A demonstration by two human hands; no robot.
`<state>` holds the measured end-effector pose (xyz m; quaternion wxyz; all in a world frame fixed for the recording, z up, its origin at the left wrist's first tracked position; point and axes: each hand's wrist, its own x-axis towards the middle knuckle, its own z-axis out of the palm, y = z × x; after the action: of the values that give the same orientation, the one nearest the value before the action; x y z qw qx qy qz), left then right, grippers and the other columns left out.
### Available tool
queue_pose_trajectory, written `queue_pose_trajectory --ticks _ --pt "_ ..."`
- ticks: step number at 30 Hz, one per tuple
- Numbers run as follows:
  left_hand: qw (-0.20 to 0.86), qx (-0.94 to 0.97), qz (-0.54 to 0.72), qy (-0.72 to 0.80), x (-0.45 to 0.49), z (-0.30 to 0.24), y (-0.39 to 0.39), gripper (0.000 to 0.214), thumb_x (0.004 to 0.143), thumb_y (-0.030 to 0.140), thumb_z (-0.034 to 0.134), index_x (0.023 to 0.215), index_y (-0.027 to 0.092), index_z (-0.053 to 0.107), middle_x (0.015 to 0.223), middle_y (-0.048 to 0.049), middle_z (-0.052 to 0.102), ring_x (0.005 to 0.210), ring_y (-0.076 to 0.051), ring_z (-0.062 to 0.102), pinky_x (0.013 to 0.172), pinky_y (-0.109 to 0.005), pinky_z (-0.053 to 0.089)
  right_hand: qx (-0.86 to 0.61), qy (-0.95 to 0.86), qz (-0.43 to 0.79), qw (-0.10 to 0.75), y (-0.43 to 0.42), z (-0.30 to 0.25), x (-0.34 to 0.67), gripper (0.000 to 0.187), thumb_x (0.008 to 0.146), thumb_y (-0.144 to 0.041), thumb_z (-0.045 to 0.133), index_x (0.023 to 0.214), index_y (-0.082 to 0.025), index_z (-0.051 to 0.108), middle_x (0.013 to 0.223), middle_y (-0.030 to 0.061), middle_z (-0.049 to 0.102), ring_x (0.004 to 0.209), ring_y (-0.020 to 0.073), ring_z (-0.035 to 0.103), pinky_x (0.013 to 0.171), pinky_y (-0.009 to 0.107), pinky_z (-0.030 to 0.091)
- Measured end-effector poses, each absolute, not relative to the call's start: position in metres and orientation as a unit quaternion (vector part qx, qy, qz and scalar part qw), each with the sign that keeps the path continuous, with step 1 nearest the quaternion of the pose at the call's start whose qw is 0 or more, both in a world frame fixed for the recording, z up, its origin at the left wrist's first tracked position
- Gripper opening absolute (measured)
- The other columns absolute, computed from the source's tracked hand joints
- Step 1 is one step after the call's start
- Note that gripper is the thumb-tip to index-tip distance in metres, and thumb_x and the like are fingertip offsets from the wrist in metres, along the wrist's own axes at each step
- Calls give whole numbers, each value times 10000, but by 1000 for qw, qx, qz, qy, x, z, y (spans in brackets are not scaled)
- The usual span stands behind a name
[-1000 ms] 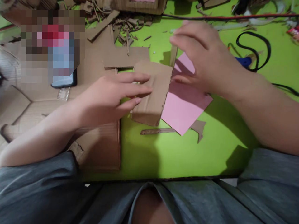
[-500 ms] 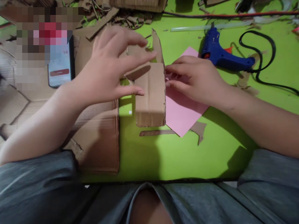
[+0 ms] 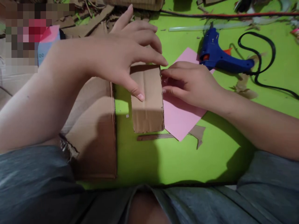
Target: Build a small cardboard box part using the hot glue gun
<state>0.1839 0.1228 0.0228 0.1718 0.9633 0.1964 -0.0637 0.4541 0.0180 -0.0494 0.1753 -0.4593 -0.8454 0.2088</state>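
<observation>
A small cardboard box [image 3: 149, 105] with rough-cut edges stands in the middle of the table. My left hand [image 3: 133, 46] is spread over its far end. The thumb rests on the top face, and the index fingertip reaches the far right corner; the palm and fingers hide what lies behind. Against the box's right side, my right hand [image 3: 187, 79] has its thumb and fingers drawn together in a pinch. The box edge and shadow hide whatever is between those fingertips. Beneath the right hand lies a sheet of pink paper [image 3: 181, 124].
A blue glue gun [image 3: 224, 56] with a black cord lies at the right, near a clear glue stick [image 3: 184, 29]. Cardboard scraps [image 3: 100, 20] are heaped at the back. A large cardboard sheet [image 3: 100, 133] covers the left, with a phone [image 3: 44, 51] beyond it, partly hidden.
My left hand has moved right and over the box's far end, where the upright flap no longer shows. The right hand has stayed at the box's side. The view has shifted slightly.
</observation>
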Motion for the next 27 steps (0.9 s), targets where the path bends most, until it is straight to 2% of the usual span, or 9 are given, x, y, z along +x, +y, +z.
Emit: queue_pose_trajectory --ticks 4,9,12,14,17,19,23,25,27 --pt "178 963 -68 190 186 22 123 1228 880 1181 358 1528 230 786 1713 -142 610 1705 -481 468 1540 -697 123 -444 -860 191 166 17 -44 462 462 1058 -475 714 1450 -276 854 1289 154 864 1222 441 812 1066 637 687" --pt "202 951 -79 222 186 24 120 1176 868 1160 448 1538 247 765 1745 -164 541 1683 -527 424 1498 -757 201 -517 -834 59 183 12 -13 514 499 1095 -711 652 1477 -456 846 1394 84 868 1285 486 813 1087 696 666" --pt "201 944 -83 247 186 24 118 1254 779 1228 459 1480 241 785 1693 -188 551 1653 -571 393 1432 -835 269 -581 -799 31 153 16 -14 558 726 1055 -813 615 1720 -527 666 1588 60 793 1549 538 690 1329 691 543" --pt "197 945 -82 249 186 23 118 1294 758 1249 462 1492 228 766 1650 -204 567 1611 -560 414 1414 -836 299 -600 -790 33 121 20 -27 583 886 961 -918 647 1749 -514 646 1594 83 784 1515 561 712 1297 665 577" --pt "209 944 -73 244 183 21 120 1297 748 1238 523 1522 218 727 1617 -208 593 1576 -543 446 1460 -806 221 -622 -778 17 86 29 -52 607 1016 879 -945 710 1775 -475 627 1527 128 794 1347 551 791 1132 640 654" --pt "213 943 -73 245 182 20 120 1270 756 1206 568 1532 211 713 1622 -208 589 1582 -545 453 1477 -781 192 -619 -779 -2 98 36 -65 614 975 874 -934 723 1734 -477 674 1478 143 790 1221 520 812 1048 626 658" --pt "202 944 -82 247 182 20 119 1220 796 1159 582 1545 203 699 1634 -204 565 1604 -536 445 1481 -766 207 -602 -790 -9 118 45 -76 619 866 909 -943 700 1588 -416 805 1449 191 739 1077 473 786 1023 617 653" --pt "207 943 -78 248 182 19 119 1235 788 1176 565 1544 210 705 1639 -200 553 1620 -532 425 1482 -743 239 -608 -784 -16 128 45 -75 619 859 907 -947 740 1580 -417 805 1473 182 737 1094 473 793 1040 615 654" --pt "216 942 -75 246 181 18 119 1208 819 1150 584 1557 200 695 1654 -204 537 1640 -526 411 1476 -713 293 -614 -773 -15 158 40 -69 616 851 921 -937 757 1632 -469 756 1533 142 753 1225 504 799 1121 627 639"
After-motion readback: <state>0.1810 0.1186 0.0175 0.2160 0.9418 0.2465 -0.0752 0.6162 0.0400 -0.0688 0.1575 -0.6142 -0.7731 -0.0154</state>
